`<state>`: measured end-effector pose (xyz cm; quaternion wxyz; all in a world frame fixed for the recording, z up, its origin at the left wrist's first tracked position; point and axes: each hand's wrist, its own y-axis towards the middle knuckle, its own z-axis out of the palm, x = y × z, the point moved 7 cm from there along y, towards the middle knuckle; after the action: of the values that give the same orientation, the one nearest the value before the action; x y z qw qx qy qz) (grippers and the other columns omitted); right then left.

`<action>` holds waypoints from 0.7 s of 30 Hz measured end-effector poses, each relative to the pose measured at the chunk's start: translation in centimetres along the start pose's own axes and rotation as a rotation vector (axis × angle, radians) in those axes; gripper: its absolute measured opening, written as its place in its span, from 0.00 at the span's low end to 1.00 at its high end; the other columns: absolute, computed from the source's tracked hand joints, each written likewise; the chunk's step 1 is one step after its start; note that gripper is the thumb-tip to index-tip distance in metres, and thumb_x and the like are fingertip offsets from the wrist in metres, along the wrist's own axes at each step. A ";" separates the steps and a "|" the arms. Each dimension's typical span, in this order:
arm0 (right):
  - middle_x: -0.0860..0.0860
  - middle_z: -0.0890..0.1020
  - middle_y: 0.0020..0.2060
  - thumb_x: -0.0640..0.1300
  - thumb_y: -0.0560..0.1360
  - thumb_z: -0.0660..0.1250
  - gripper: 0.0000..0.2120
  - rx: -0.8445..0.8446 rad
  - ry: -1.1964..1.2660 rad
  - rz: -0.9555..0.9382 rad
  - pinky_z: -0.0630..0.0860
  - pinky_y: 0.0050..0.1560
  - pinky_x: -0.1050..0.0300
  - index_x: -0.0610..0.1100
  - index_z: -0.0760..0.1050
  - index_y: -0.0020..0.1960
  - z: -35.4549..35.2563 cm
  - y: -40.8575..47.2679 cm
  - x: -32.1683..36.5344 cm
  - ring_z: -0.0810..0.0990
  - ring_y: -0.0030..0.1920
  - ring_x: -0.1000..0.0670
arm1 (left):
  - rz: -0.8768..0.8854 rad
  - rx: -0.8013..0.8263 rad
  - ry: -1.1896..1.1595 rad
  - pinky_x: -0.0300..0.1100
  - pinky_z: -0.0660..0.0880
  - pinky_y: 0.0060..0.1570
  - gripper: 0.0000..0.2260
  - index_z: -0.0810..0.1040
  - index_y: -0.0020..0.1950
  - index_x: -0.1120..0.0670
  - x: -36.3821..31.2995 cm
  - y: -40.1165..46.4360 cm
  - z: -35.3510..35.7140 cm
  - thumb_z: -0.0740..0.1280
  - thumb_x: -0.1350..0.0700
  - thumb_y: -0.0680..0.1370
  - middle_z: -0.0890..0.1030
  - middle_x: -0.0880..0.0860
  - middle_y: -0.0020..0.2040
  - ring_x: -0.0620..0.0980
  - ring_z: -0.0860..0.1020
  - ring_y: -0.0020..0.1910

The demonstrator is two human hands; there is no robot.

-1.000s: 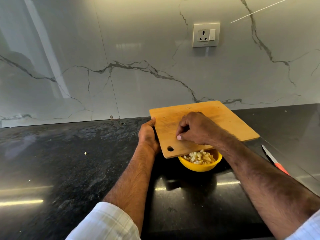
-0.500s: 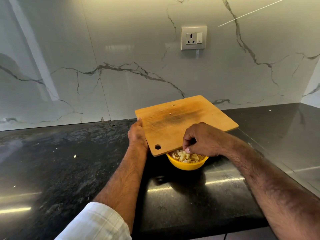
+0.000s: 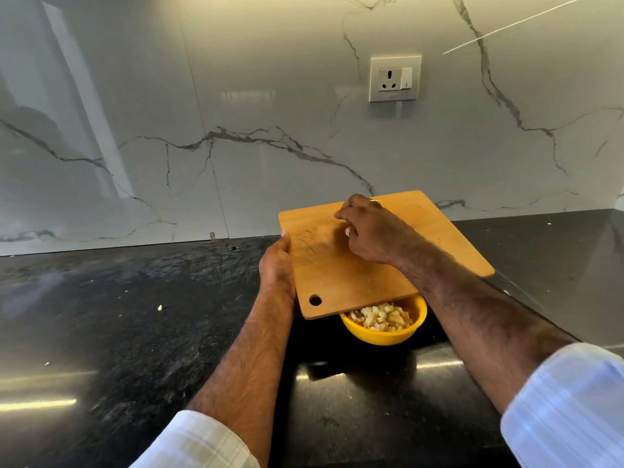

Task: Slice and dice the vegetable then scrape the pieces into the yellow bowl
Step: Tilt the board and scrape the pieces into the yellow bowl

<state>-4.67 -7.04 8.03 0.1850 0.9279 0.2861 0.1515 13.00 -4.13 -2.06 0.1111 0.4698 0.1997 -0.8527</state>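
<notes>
A wooden cutting board (image 3: 337, 282) is held tilted above the yellow bowl (image 3: 381, 337), its near edge over the bowl's back rim. Pale diced vegetable pieces (image 3: 381, 317) fill the bowl. My left hand (image 3: 277, 268) grips the board's left edge, thumb on top. My right hand (image 3: 368, 228) lies on the far half of the board with its fingers curled against the wood; I see nothing held in it. The board's surface around it looks bare. No knife is in view.
The bowl stands on a black stone counter (image 3: 135, 332). A small stray vegetable bit (image 3: 159, 308) lies on the counter to the left. A marble wall with a socket (image 3: 395, 79) rises right behind the board.
My right hand has gone from the bowl's rim up to the far part of the board. My left hand keeps its grip on the tilted board.
</notes>
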 end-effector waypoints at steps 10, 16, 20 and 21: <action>0.48 0.77 0.57 0.41 0.77 0.60 0.16 0.125 -0.246 -0.101 0.79 0.54 0.48 0.44 0.81 0.61 -0.1 -3.1 3.1 0.76 0.57 0.44 | 0.024 -0.060 -0.033 0.60 0.84 0.51 0.12 0.83 0.57 0.59 -0.5 1.1 -1.1 0.70 0.49 0.83 0.88 0.58 0.50 0.60 0.87 0.49; 0.50 0.78 0.55 0.44 0.76 0.61 0.16 0.142 -0.259 -0.169 0.79 0.54 0.48 0.46 0.82 0.60 -0.2 -9.4 5.1 0.76 0.55 0.46 | 0.046 -0.118 -0.036 0.62 0.83 0.55 0.09 0.82 0.55 0.56 -1.0 1.0 -1.9 0.71 0.51 0.82 0.87 0.57 0.51 0.60 0.86 0.50; 0.51 0.80 0.51 0.43 0.75 0.63 0.15 0.137 -0.241 -0.167 0.81 0.52 0.49 0.46 0.83 0.58 -0.5 -12.0 5.1 0.77 0.50 0.50 | 0.043 -0.114 -0.023 0.59 0.83 0.55 0.08 0.81 0.55 0.55 -1.3 0.6 -1.7 0.69 0.51 0.83 0.86 0.57 0.52 0.59 0.86 0.51; 0.52 0.80 0.49 0.43 0.74 0.62 0.15 0.141 -0.231 -0.157 0.81 0.51 0.50 0.46 0.84 0.56 -0.6 -12.6 5.1 0.78 0.48 0.51 | 0.038 -0.112 -0.016 0.58 0.83 0.54 0.08 0.81 0.56 0.55 -1.2 0.4 -1.6 0.69 0.51 0.83 0.86 0.57 0.53 0.59 0.85 0.51</action>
<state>-6.87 5.76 4.03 0.1623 0.9246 0.3444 0.0086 15.01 -3.74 -1.95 0.1551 0.4600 0.2371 -0.8415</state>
